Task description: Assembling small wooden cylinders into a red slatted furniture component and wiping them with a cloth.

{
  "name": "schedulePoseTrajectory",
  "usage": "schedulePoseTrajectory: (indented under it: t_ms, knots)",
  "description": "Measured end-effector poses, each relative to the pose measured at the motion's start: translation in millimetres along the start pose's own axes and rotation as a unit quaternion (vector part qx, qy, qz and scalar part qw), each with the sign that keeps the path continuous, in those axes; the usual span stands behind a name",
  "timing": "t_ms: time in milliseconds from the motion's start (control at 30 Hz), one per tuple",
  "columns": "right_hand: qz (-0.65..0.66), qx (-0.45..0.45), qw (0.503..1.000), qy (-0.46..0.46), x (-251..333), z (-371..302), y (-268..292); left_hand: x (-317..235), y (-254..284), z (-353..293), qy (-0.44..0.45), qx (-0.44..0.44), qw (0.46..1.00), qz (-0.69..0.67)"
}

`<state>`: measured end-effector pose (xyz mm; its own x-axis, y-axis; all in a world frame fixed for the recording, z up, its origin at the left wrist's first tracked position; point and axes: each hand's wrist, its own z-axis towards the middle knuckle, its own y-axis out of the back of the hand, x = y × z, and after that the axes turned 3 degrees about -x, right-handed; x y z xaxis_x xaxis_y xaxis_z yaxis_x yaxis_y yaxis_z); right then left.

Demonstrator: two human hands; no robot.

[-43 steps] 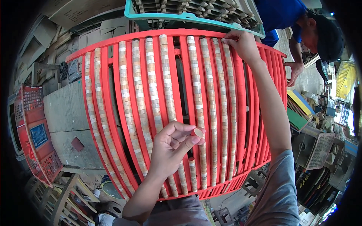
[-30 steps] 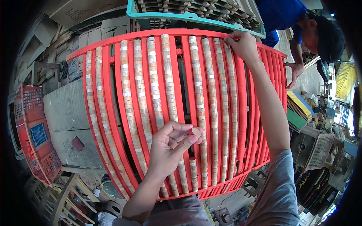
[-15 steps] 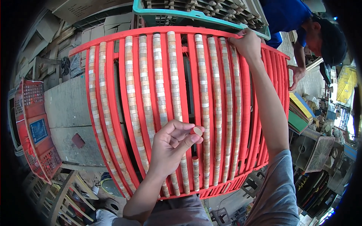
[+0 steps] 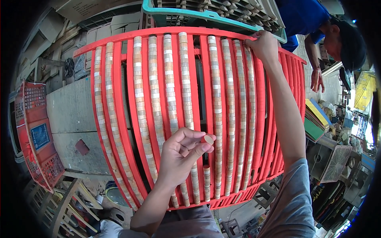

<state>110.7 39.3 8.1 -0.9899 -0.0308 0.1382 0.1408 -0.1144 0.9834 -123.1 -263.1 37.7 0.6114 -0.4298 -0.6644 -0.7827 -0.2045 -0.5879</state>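
Between the thumb and fingers of my left hand (image 4: pixel 180 158) is a small round wooden disc (image 4: pixel 208 139) with a pale face and a red rim. It is held above a red slatted rack (image 4: pixel 131 107). Long rows of similar wooden discs (image 4: pixel 186 85) stand edge to edge in the rack's grooves. Just below the held disc, a short row (image 4: pixel 206 182) fills the near end of one groove, its end face red. My right hand (image 4: pixel 264 45) is closed at the rack's far rail, by the end of a row; its fingertips are partly hidden.
Beyond the rack stands a green crate (image 4: pixel 178 12) with notched wooden strips. A co-worker's hand (image 4: pixel 317 79) hangs past the rack's right side. A red plastic basket (image 4: pixel 39 135) stands at the left beside a grey board (image 4: pixel 71 107). Wooden stools (image 4: pixel 69 210) are at lower left.
The co-worker's hand has drawn slightly right, away from the rack's edge, and its fingers hang down. My two hands keep nearly the same places; the view has shifted slightly.
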Motion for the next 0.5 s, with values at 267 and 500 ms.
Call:
schedulePoseTrajectory:
  t_ms: [267, 500]
  knots:
    - [-0.016, 0.022, 1.0, -0.014, 15, -8, 0, 1, 0, -1, -0.006, 0.0, 1.0, -0.001]
    - [0.033, -0.011, 0.999, -0.034, 8, -7, -2, 2, 1, -2, -0.016, -0.008, 1.0, 0.015]
